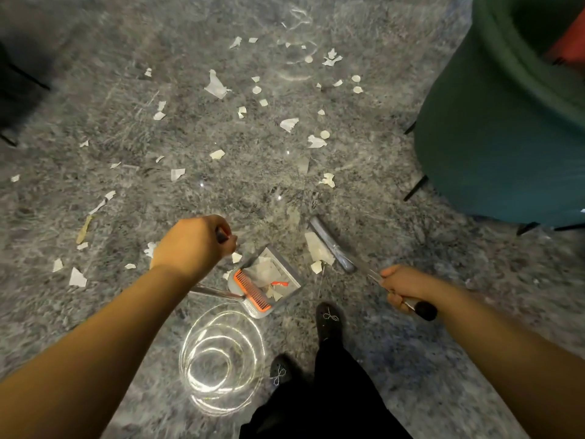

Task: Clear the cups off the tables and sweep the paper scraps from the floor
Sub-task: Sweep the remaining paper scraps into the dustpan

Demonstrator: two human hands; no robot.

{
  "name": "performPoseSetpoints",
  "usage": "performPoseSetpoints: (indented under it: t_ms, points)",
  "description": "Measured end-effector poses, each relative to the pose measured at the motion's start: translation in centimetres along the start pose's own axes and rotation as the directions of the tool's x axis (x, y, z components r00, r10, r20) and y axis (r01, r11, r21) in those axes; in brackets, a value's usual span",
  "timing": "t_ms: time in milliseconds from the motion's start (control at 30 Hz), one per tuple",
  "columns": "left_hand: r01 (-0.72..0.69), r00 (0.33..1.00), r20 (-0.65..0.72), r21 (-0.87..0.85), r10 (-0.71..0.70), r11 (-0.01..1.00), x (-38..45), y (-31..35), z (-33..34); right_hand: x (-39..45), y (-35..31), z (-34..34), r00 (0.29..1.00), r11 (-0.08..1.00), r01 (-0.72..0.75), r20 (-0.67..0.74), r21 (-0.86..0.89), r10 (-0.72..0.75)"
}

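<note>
Left hand [193, 243] hides dustpan [266, 282] handle; broom [330, 243] blurred

Open floor [95, 90] ahead; green armchair [493, 137] blocks right side.

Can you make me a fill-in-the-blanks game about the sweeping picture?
1. The left hand holds the handle of the ____.
2. The comb teeth on the dustpan are coloured ____.
3. The right hand holds the ____.
4. The armchair is coloured ____.

Missing words: dustpan; orange; broom; green
</note>
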State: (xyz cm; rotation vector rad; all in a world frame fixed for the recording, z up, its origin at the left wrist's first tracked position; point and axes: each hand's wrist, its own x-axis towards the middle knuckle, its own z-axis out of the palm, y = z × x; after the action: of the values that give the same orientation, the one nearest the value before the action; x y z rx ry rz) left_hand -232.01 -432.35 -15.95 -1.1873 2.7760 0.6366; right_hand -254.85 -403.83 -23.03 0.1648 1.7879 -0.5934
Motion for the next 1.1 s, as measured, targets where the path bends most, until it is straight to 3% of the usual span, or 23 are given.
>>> performPoseSetpoints:
  t_ms: [100,367,667,1100]
  points:
    - [0.010,1.000,0.002,0.014,-0.010,1.000,0.2,0.3,0.0,0.8,0.1,2.0,0.998,0.984,0.044,0.048,-0.172,-0.036]
    - [-0.019,1.000,-0.019,0.041,0.019,0.999,0.6,0.6,0.4,1.3,1.3,7.6,0.981,0.996,0.008,0.192,-0.084,0.009]
    - [-0.030,1.000,0.000,0.031,0.030,0.999,0.8,0.9,0.2,-3.0,0.0,11.7,0.934,0.919,0.159,0.357,-0.362,-0.021]
    - [-0.011,1.000,0.024,0.053,0.009,0.999,0.0,0.6,-0.2,-7.7,-0.6,10.2,0.907,0.992,-0.006,0.417,-0.126,0.059]
